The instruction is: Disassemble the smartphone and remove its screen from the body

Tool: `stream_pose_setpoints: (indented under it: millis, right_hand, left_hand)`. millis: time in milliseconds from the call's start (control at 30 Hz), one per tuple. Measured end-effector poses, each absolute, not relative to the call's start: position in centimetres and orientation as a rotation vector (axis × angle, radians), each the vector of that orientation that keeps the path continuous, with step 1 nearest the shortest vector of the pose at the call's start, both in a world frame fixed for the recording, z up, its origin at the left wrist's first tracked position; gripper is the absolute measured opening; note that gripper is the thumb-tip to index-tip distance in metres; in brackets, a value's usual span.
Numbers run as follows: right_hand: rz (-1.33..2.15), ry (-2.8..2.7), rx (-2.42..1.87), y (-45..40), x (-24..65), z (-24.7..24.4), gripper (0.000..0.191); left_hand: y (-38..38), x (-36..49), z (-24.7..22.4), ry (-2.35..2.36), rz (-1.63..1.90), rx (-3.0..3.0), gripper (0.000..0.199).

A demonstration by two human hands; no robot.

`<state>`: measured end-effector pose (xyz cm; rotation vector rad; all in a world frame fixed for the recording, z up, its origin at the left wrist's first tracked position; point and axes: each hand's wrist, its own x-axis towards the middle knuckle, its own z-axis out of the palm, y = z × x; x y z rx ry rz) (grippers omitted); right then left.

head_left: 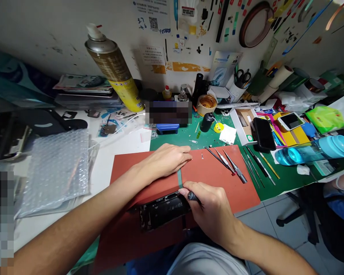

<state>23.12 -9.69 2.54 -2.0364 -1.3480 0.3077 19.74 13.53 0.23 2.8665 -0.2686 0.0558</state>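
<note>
An opened phone with a black inside lies tilted at the near part of a red-brown mat. My right hand is closed around a dark, round-ended handle, beside the phone's right end; the tool's kind is hidden. Across the mat, my left hand rests beyond the phone with its fingers bent and pressed together. What they hold, if anything, cannot be made out. A green strip runs between the two hands, its far end under my left hand.
Tweezers and a grey pen-like tool lie on the mat's right side, with several thin tools beyond. A spray can, a dark bottle, a black phone and a blue water bottle stand or lie around.
</note>
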Motion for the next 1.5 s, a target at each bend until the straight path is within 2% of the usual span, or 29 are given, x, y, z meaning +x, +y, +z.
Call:
stream_pose_setpoints:
  millis: [200,333,567,767,1000,1100,1233,1500]
  right_hand:
    - [0.275,-1.305,-2.013,-9.5,23.0,2.2,0.023]
    - [0.328,-1.287,-1.972,-9.4,23.3,2.4,0.022]
    - [0.356,-1.283,-1.951,-9.4,23.9,2.8,0.018]
    - [0.375,-1.086,-2.036,-9.9,23.6,4.3,0.023]
    - [0.435,-0.917,-1.729,-11.6,22.5,8.0,0.017]
    - [0.393,-0.980,-1.672,-11.4,21.5,7.2,0.015]
    - [0.327,-1.109,-1.615,-10.3,20.3,5.1,0.039]
    - [0.256,-1.408,-1.698,-8.5,18.9,3.2,0.035]
  left_hand:
    - [14.1,17.6,1.8,-0.071,0.154,2.609,0.036]
    - [14.8,11.7,2.8,0.247,0.354,2.285,0.036]
    - [10.7,1.9,1.5,0.543,0.164,1.951,0.043]
    - [8.7,1.9,0.1,0.498,0.293,1.877,0.044]
    - [8.6,1.7,-1.4,0.407,0.448,1.823,0.039]
    - [8.5,1.7,-1.7,0.393,0.492,1.824,0.038]
    - [8.5,1.8,-1.8,0.376,0.522,1.836,0.037]
    - [8.4,1.7,-1.9,0.352,0.547,1.843,0.036]
